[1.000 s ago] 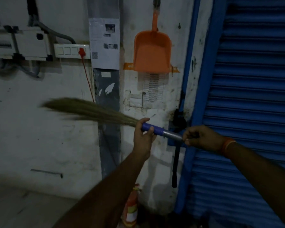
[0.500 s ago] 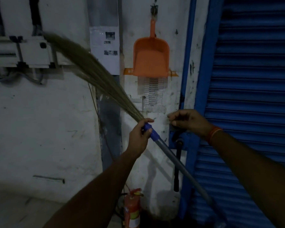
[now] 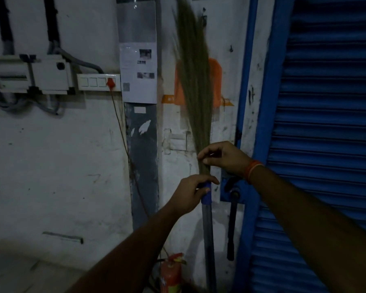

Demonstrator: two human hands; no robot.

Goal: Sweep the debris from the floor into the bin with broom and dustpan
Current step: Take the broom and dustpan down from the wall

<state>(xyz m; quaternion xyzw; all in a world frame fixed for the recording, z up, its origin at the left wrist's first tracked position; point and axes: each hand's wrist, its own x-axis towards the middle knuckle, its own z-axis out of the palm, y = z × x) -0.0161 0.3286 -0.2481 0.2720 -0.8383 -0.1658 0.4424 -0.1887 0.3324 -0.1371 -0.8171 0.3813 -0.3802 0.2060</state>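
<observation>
Grass broom with blue collar and grey metal pole [image 3: 200, 115] stands upright, long axis vertical, bristles up, in front of the orange plastic dustpan [image 3: 217, 81] hanging on the wall. Left hand [image 3: 190, 193] grips the blue collar. Right hand [image 3: 222, 156] just above it, pinching the bristle base. Right hand is nearer the dustpan, which lies above it.

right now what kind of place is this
Probably a shop's back room or a small warehouse entrance: a blue roller shutter, a wall-mounted electrical box with exposed cables, and a fire extinguisher on the floor.
</observation>
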